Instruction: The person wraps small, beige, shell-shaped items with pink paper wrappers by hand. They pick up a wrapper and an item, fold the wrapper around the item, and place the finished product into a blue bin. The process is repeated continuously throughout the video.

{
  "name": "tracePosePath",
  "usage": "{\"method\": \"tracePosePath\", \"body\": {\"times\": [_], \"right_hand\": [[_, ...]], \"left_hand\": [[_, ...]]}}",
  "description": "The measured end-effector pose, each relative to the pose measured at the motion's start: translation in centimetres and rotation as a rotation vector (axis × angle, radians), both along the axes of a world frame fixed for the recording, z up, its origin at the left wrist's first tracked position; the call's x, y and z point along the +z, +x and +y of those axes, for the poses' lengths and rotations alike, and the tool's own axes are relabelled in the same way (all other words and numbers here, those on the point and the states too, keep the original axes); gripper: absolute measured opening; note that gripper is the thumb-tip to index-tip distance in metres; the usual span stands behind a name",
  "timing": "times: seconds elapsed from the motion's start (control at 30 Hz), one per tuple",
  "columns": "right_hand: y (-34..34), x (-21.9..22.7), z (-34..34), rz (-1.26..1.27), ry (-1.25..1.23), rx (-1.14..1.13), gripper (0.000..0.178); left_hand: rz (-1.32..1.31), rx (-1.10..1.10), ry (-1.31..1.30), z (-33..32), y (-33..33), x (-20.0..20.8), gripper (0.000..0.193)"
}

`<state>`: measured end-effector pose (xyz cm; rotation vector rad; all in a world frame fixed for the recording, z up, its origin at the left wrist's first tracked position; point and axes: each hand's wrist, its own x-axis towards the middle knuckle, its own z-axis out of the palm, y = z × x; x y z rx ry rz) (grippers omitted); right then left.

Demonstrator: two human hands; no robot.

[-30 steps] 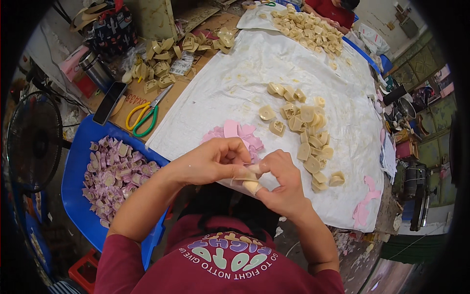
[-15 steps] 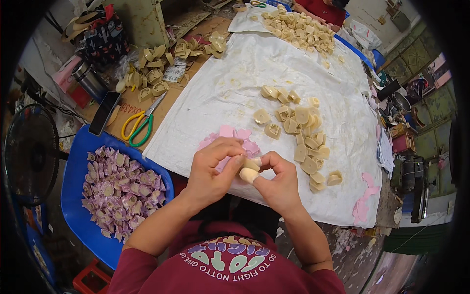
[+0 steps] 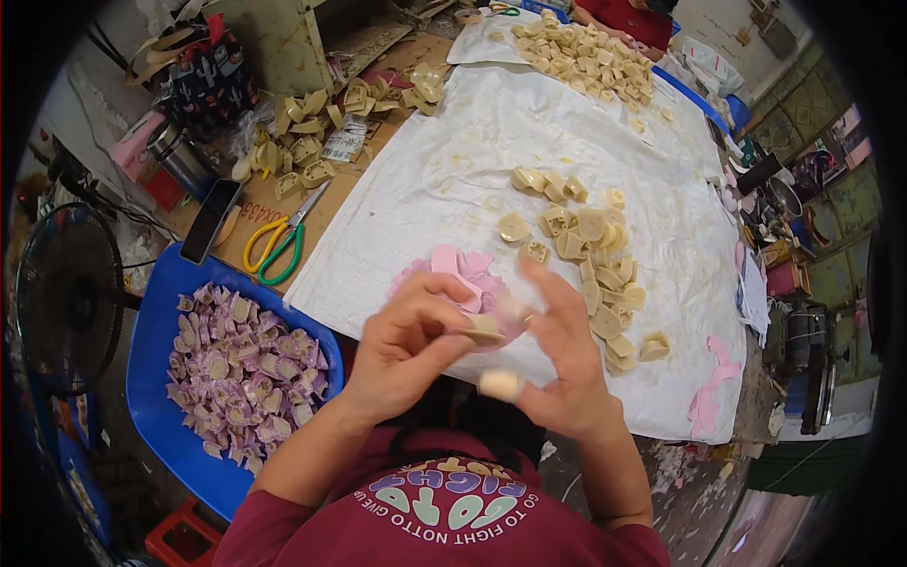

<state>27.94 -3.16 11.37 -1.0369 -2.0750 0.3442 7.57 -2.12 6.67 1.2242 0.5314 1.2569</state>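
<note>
My left hand (image 3: pixel 402 345) pinches a beige heel-shaped piece (image 3: pixel 484 329) between thumb and fingers, above the table's near edge. Just to its right is my right hand (image 3: pixel 562 364), smeared by motion, with thumb and fingers spread apart and no piece visible in it. A pale cover (image 3: pixel 501 385) sits on its thumb tip. Pink cut pieces (image 3: pixel 458 269) of thin sheet lie on the white cloth (image 3: pixel 397 222) just beyond my hands. A loose cluster of beige heel-shaped pieces (image 3: pixel 595 246) spreads over the cloth to the right.
A blue tub (image 3: pixel 151 378) of purple-wrapped pieces (image 3: pixel 246 369) stands at left. Near it are yellow-and-green scissors (image 3: pixel 283 236), a phone (image 3: pixel 210 222), a steel flask (image 3: pixel 179 156) and a fan (image 3: pixel 66 293). Beige pieces (image 3: pixel 586 61) are heaped at the far end, beside another person (image 3: pixel 628 21).
My right hand has come away from the beige piece and opened, its fingers lifting. The left hand keeps hold of the piece. The whole view has shifted slightly.
</note>
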Motion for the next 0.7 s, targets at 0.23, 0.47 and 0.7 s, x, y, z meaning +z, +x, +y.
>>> {"method": "tracePosePath", "body": {"times": [0.23,0.47,0.7], "right_hand": [[0.0,-3.9,-2.3,1.157,-0.79,0.107,0.052],[0.8,-2.3,-3.6,1.163,-0.716,0.159,0.023],[-0.8,-1.1,-3.6,0.882,-0.634,-0.014,0.026]], "left_hand": [[0.171,0.064,0.466,-0.6,1.0,2.1,0.025],[0.41,0.177,0.715,-0.7,0.7,3.1,0.027],[0.585,0.347,0.788,-0.4,1.7,2.2,0.039]]}}
